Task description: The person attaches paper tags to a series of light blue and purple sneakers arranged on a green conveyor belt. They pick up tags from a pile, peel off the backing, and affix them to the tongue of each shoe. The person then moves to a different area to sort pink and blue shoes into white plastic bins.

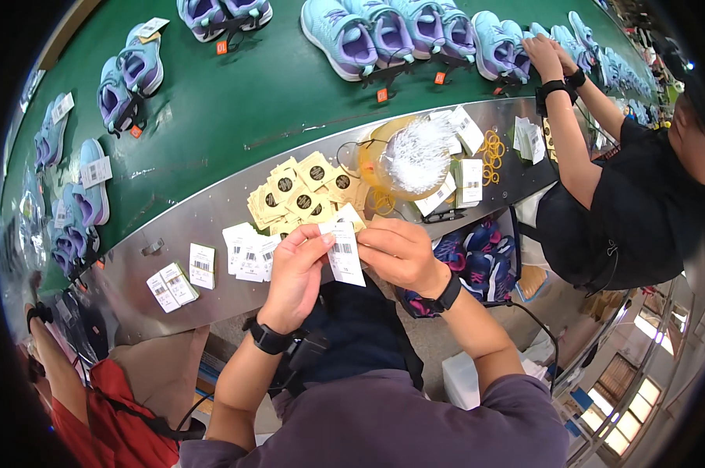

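Note:
Between thumb and fingers, my left hand (296, 269) pinches a white barcode tag (345, 261) in front of my body. A cream card (349, 216) shows just behind its upper end. At the tag's right edge, the fingers of my right hand (399, 251) are pressed together; what they hold is hidden. Beyond my hands lies a heap of cream cards with black round marks (302, 191). White barcode tags (247, 253) are spread left of my left hand. A yellowish bowl (372, 160) of clear plastic tag fasteners (420, 156) stands past my right hand.
Banded tag stacks (173, 288) lie on the metal ledge (134, 265). Rubber bands (491, 156) and a pen (444, 216) are to the right. Turquoise shoes (352, 35) line the green belt (212, 101). A co-worker (625, 195) handles shoes at right; another person (118, 413) is at left.

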Demonstrator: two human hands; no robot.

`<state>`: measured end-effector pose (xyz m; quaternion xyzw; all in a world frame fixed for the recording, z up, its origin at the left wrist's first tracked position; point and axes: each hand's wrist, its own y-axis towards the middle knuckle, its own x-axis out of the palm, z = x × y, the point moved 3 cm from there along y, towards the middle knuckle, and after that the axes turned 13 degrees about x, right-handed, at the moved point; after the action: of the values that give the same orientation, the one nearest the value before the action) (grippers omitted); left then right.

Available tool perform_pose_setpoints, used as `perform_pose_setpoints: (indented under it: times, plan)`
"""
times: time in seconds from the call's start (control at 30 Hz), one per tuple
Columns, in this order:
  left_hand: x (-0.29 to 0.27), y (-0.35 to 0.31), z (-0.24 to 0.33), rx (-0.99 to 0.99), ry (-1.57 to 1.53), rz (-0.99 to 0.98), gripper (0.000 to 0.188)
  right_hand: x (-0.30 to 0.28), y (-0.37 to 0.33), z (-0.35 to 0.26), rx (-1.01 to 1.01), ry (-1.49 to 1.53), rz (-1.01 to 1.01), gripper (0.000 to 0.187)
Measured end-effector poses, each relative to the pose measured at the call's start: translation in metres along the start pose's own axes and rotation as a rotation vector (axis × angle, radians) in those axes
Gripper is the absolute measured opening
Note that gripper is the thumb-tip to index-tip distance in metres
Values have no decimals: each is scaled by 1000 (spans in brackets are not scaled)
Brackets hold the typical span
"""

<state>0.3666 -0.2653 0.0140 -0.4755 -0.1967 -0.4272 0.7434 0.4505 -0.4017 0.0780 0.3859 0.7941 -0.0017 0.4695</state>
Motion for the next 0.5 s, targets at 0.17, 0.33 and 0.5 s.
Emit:
perform_pose_setpoints:
  times: [0.17, 0.33, 0.5]
  plan:
    - [33, 19, 13, 239, 44, 41, 22, -49, 17, 25, 254, 149, 287, 18]
    - [77, 44, 29, 531, 478, -254, 15, -77, 49, 113, 1035, 727, 311, 26]
    - [125, 71, 29, 714, 775, -605, 15, -81, 61, 114, 980, 582, 229, 15]
